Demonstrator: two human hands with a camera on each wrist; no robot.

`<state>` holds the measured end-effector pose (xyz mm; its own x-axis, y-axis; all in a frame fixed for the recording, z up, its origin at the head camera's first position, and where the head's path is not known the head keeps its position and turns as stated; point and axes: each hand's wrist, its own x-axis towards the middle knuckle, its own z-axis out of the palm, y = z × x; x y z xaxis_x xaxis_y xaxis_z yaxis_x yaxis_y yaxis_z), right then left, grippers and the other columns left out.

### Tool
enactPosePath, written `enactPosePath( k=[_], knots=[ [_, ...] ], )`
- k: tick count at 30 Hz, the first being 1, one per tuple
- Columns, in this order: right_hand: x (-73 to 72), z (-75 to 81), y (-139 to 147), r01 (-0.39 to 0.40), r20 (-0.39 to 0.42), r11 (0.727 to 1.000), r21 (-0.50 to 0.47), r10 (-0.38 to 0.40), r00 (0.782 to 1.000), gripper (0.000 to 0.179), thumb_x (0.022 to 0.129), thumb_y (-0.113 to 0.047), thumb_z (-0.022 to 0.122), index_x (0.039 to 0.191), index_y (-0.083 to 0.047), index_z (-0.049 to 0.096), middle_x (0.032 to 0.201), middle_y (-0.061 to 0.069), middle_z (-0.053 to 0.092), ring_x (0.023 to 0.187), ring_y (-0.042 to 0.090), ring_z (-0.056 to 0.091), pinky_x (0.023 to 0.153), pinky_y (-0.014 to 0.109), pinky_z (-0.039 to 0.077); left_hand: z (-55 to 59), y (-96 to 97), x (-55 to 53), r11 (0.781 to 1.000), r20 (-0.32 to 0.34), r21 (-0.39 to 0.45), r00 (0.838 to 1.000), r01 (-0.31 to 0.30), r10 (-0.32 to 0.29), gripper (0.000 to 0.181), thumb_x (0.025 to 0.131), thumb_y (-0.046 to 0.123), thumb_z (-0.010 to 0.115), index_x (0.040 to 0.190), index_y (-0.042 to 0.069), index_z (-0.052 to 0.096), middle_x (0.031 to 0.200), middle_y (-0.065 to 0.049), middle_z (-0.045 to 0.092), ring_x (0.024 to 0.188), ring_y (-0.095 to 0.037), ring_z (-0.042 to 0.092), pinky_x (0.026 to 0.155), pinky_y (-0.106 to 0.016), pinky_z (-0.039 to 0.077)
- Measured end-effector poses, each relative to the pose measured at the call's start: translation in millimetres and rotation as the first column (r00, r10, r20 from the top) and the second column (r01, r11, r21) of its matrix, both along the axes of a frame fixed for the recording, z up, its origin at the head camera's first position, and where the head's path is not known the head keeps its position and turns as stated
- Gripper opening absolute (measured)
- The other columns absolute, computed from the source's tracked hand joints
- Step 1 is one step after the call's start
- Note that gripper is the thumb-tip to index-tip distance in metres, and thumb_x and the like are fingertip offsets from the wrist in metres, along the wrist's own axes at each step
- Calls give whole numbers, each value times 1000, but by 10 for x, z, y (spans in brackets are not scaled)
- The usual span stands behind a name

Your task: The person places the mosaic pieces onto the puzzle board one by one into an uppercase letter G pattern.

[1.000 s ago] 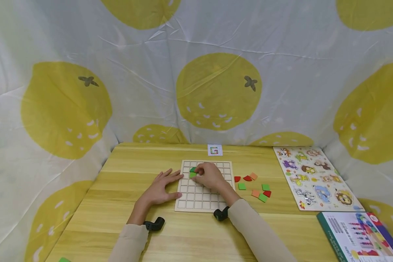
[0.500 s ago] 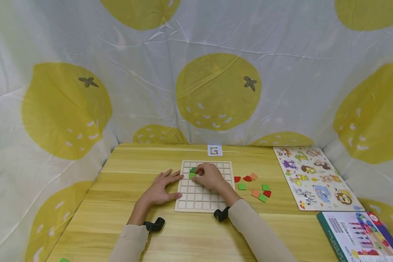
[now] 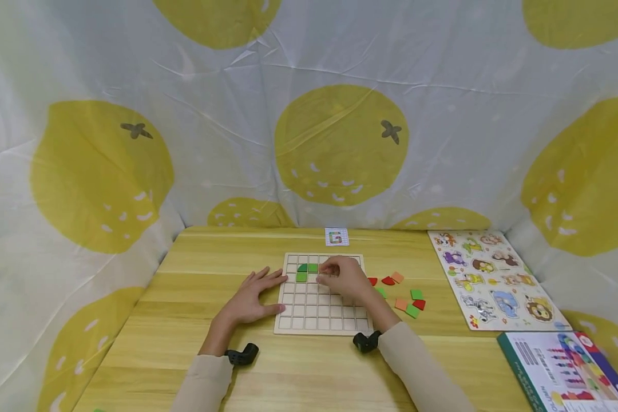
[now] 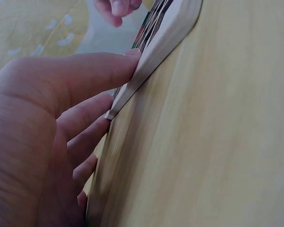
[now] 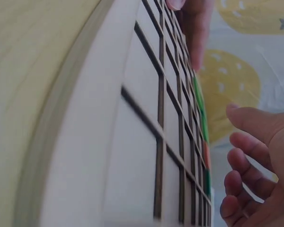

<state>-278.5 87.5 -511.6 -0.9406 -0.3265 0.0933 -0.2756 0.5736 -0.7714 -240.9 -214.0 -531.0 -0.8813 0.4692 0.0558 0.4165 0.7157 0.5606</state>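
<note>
- The left hand [image 3: 254,297] is laid flat-angled at the left edge of the gridded board [image 3: 298,299], its fingers spread and straight; the board is touched by the fingertips, and nothing is gripped.
- In the left wrist view, the thumb is seen stretched out with its tip set against the board's edge, while two fingertips are placed at the corner.
- The right hand [image 3: 345,279] is held over the upper middle of the board, brought in from the lower right by a forearm set on a diagonal.
- In the right wrist view, its thumb is held away from loosely bent fingers; nothing is seen grasped between them.
- Whether a piece is brushed by the right fingertips cannot be told.
- The board is placed flat on the wooden table [image 3: 309,372], between the two forearms.
- In its upper left cells are set a dark green quarter-round [image 3: 302,268], a light green square [image 3: 313,268] just right of it, and a second green square [image 3: 301,277] just below the quarter-round.
- An orange piece [image 5: 207,153] is also shown on the board, beyond the light green ones.
- Loose red, orange and green pieces [image 3: 412,310] are scattered right of the board.
</note>
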Motion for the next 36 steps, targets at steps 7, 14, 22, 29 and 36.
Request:
enactPosePath(
  k=[7,14,22,29,36],
  knots=[
    [111,88,403,92,21,996,-3,-91,996,28,90,-27,81,112,-11,77,94,1,63,82,19,52,67,31,45,0,0,3,1000,5,-1,1000,2,-2,73,88,46,76,153,25,52,165,0,40,159,-37,20,128,-61,8],
    [189,64,848,156,-4,987,34,-156,988,29,91,-26,81,115,-11,75,98,4,64,84,21,51,69,33,46,-16,-1,12,1000,13,-1,1000,-5,5,73,88,48,75,153,25,52,166,1,39,159,-37,20,128,-61,8],
    [224,11,1277,211,-63,976,55,-208,976,32,90,-25,82,116,-8,75,97,5,65,83,21,53,72,32,47,12,7,1,1000,13,-8,1000,-10,10,73,88,47,75,153,26,52,166,2,39,159,-36,20,129,-60,8],
    [254,-69,1532,256,-76,963,86,-250,965,35,88,-28,84,115,-8,75,95,5,69,84,20,54,73,29,47,24,1,-9,1000,17,-6,1000,-8,8,73,88,47,76,153,25,52,166,1,39,159,-37,20,128,-61,7],
    [234,-170,1694,254,-101,961,107,-243,965,40,87,-31,84,116,-5,74,97,8,68,83,18,52,71,28,44,0,2,-3,1000,14,-9,1000,-5,5,73,88,48,75,153,25,52,166,2,39,159,-37,20,128,-61,7]
  ],
)
